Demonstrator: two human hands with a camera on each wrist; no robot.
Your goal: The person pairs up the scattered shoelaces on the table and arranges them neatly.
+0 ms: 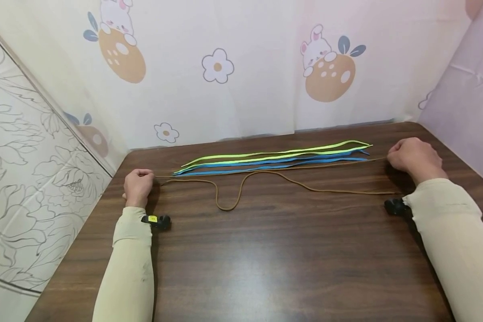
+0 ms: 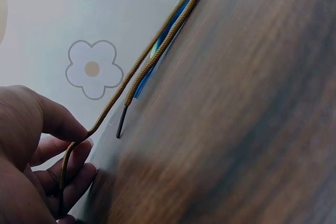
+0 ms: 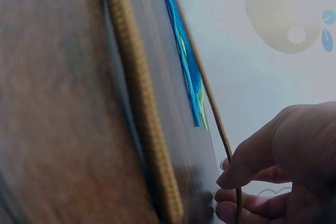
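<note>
A round brown shoelace (image 1: 317,166) stretches nearly straight between my two hands across the back of the table. At the left, my left hand (image 1: 138,185) pinches it near one end between thumb and fingers; its tail hangs past the fingers in the left wrist view. My right hand (image 1: 415,158) pinches the other end at the right. Nearer to me, a second brown shoelace (image 1: 227,209) lies loose with a deep bend; its dark tip (image 2: 121,123) shows in the left wrist view. Just behind the held lace lie flat blue shoelaces (image 1: 225,172) and yellow-green shoelaces (image 1: 213,157).
The dark wood table (image 1: 273,250) runs back to a wall covering (image 1: 257,98) printed with rabbits and flowers. On the left stands a white panel (image 1: 24,179) with line-drawn flowers. Small black cameras (image 1: 395,206) sit at both wrists.
</note>
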